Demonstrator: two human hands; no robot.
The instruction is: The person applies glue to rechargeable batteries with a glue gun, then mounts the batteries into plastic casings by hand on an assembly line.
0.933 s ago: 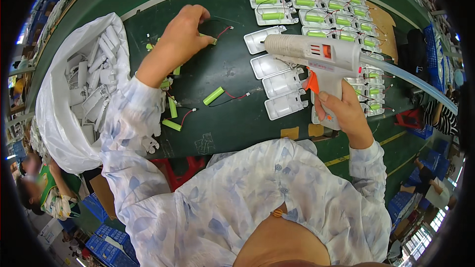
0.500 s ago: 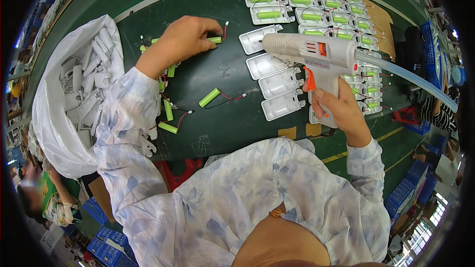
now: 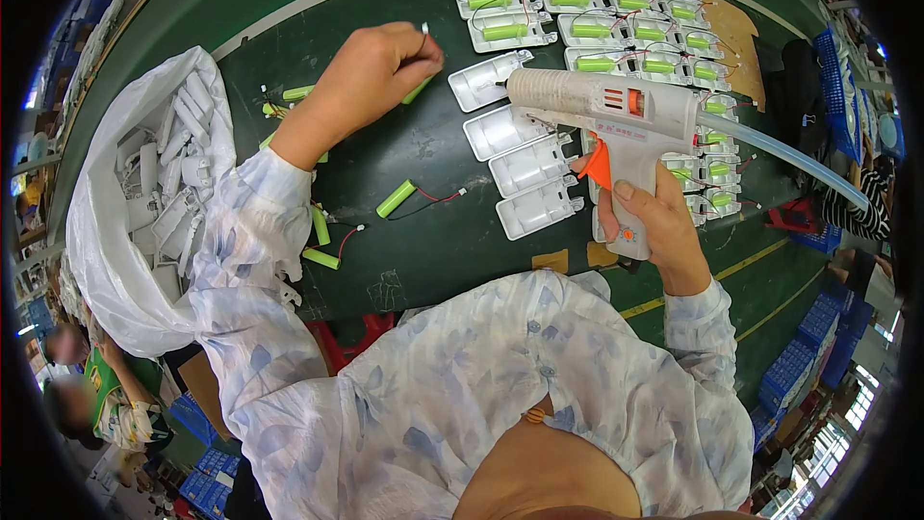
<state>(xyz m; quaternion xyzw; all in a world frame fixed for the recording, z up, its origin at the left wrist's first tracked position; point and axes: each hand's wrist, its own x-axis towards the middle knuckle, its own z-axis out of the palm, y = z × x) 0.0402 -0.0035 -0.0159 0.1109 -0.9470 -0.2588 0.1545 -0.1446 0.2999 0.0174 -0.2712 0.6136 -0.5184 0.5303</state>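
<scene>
My left hand (image 3: 368,77) is pinched round a green cylindrical battery (image 3: 417,90), which pokes out below the fingers; its small white connector stands up above them. In my right hand (image 3: 659,226) is a white hot glue gun (image 3: 602,101) with an orange trigger, a finger lying by the trigger. A long translucent glue stick (image 3: 784,156) feeds into its rear. The gun's nozzle points left, over the edge of an open white plastic shell (image 3: 476,85). Below that shell lie more bare ones, such as a white half-shell (image 3: 539,209). A loose battery (image 3: 396,199) with red and black leads rests between my hands.
Rows of shells holding green batteries (image 3: 592,31) fill the table's right side, wires sticking up. A white plastic bag (image 3: 96,260) of shell parts sits at the left. Several batteries (image 3: 320,258) lie beside my left forearm. A red stool (image 3: 361,339) shows below the table edge.
My left hand has lifted the battery from the table and carried it right, toward the bare shells; the battery now tilts. The glue gun stays near the top bare shell.
</scene>
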